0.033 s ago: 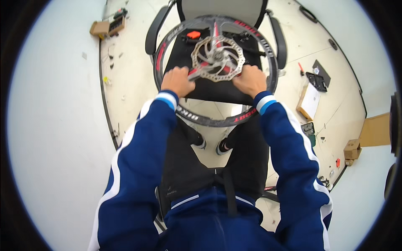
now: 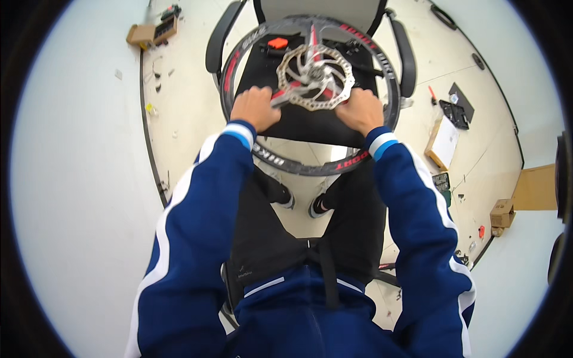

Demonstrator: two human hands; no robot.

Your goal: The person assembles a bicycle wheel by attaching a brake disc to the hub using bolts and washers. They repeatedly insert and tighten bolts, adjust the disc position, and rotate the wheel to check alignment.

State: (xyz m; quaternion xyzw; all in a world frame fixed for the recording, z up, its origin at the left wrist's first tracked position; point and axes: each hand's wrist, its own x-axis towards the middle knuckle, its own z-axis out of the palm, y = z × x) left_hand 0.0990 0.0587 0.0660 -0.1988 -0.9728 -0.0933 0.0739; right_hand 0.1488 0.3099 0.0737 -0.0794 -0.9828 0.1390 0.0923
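On the near side of the left hand point(image 2: 255, 110) and right hand point(image 2: 362, 111) runs the rim of the wheel point(image 2: 310, 169). Each hand curls around 1 spoke point(image 2: 286, 93); matched grips should keep it steady, fingers well off the brake disc point(image 2: 316, 106) (its edge could nick) just beyond them. Past the hands, farthest, rises the chair backrest point(image 2: 319, 7).

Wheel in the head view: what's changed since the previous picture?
The wheel, left hand and right hand sit slightly higher in the picture. The chair seat and orange item shift upward too, so this is probably mostly camera movement. Nothing was taken hold of or let go; both hands remain closed around the wheel's lower spokes.
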